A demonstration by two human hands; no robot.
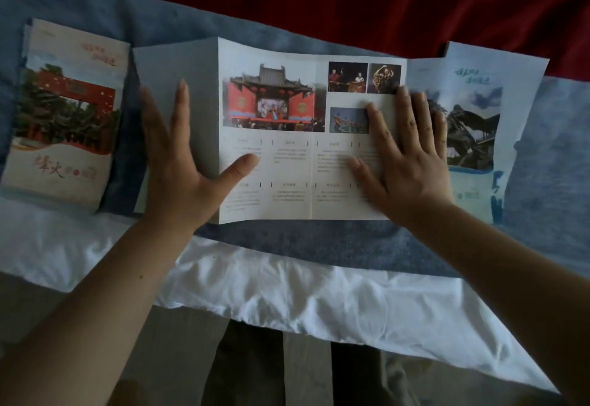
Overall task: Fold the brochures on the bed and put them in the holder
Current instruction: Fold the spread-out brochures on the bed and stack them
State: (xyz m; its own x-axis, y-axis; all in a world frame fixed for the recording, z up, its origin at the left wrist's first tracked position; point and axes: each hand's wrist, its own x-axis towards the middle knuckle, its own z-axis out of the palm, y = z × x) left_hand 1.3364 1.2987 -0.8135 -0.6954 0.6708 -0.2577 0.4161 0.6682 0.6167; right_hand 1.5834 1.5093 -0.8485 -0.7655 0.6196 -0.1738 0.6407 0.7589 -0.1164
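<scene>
An unfolded brochure (287, 163) lies across the blue blanket in the middle, its inside photos and text facing up. Its left panel is folded over, showing a plain grey back. My left hand (178, 166) rests flat on that grey panel, thumb reaching onto the printed page. My right hand (405, 156) presses flat with spread fingers on the brochure's right panel. A stack of folded brochures with a red gate cover (64, 115) lies at the left. Another brochure with a blue cover (472, 131) lies at the right, partly under my right hand. No holder is in view.
The blue blanket (319, 242) covers the bed, with a white sheet (287, 297) along the near edge. A red cloth (383, 0) lies at the back. Below the bed edge I see the floor and my legs (249, 370).
</scene>
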